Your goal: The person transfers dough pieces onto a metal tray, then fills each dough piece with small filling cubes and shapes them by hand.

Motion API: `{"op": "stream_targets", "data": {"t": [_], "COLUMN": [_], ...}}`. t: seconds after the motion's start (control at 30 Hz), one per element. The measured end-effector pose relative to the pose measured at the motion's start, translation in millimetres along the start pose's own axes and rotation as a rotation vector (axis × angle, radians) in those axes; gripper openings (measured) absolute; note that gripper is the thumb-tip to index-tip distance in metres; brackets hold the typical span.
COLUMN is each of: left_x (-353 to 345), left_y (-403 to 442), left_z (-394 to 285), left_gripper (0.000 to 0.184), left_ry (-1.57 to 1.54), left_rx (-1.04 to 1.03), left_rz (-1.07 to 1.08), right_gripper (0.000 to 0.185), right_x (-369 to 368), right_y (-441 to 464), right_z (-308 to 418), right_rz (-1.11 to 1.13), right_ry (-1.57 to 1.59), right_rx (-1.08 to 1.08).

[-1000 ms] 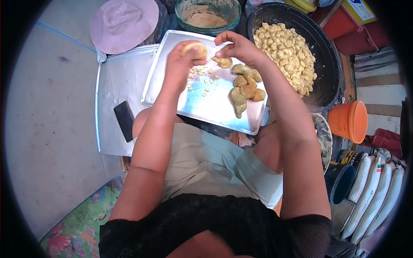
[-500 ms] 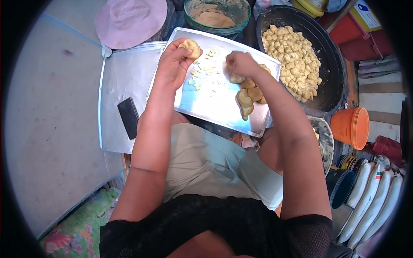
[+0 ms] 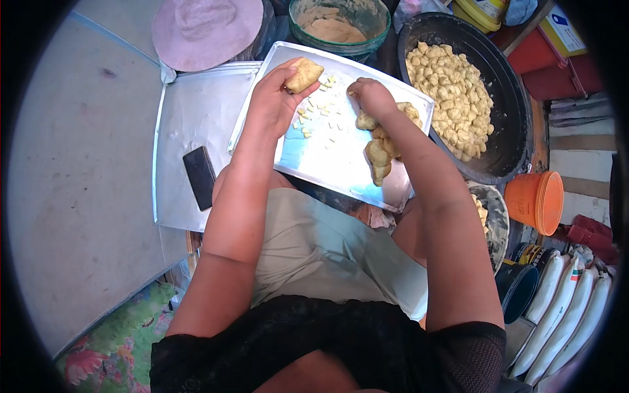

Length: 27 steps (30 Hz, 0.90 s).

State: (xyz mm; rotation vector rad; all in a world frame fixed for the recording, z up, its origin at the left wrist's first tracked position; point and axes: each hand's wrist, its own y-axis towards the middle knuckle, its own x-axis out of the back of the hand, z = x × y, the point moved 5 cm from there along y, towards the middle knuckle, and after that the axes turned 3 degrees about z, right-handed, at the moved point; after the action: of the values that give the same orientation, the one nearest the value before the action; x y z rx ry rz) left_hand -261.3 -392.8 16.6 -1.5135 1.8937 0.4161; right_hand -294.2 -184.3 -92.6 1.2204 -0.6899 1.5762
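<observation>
My left hand grips a piece of dough above the left side of a metal tray. The dough looks folded into an oblong. Over the tray's right half is my right hand, its fingers curled together; whatever they may hold is hidden. Small pale-yellow bits lie scattered on the tray between my hands. Just below my right hand, several browner dough lumps rest in a cluster, partly covered by the forearm. The tray sits across my lap.
A black basin full of small dough balls stands at the right. Behind the tray is a green bowl with brownish powder. A phone lies on another metal tray at left. Orange buckets stand at right.
The dough in my left hand has turned from a rounded shape to an oblong one, and sits slightly further right in view. My right hand, blurred before, is now still with fingers curled.
</observation>
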Motion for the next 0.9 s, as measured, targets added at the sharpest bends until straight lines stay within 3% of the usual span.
{"op": "stream_targets", "data": {"t": [0.13, 0.17, 0.23, 0.33, 0.43, 0.63, 0.73, 0.9], "left_x": [-2, -3, -3, -10, -17, -20, -16, -17], "left_y": [0, 1, 2, 0, -5, -10, -7, -10], "left_z": [-1, -1, -2, 0, 0, -2, 2, 3], "left_gripper": [0.035, 0.034, 0.034, 0.034, 0.033, 0.032, 0.031, 0.03], "left_ry": [-0.055, -0.057, -0.062, -0.033, 0.017, -0.012, -0.042, -0.015], "left_rx": [-0.022, -0.033, -0.055, -0.08, -0.116, -0.151, -0.156, -0.143], "left_rz": [0.003, 0.021, 0.055, 0.105, 0.138, 0.157, 0.133, 0.138], "right_gripper": [0.021, 0.022, 0.023, 0.028, 0.027, 0.022, 0.02, 0.019], "right_x": [37, 45, 87, 119, 119, 140, 148, 151], "right_y": [10, 18, 22, 15, 11, -7, -16, -18], "right_z": [9, 12, 46, 88, 102, 117, 128, 133], "right_rz": [-0.144, -0.185, -0.276, -0.204, -0.159, -0.273, -0.447, -0.366], "right_ry": [0.385, 0.688, 1.093, 1.16, 0.957, 0.815, 0.56, 0.675], "right_rx": [-0.211, -0.252, -0.115, -0.004, 0.012, 0.029, 0.229, 0.127]}}
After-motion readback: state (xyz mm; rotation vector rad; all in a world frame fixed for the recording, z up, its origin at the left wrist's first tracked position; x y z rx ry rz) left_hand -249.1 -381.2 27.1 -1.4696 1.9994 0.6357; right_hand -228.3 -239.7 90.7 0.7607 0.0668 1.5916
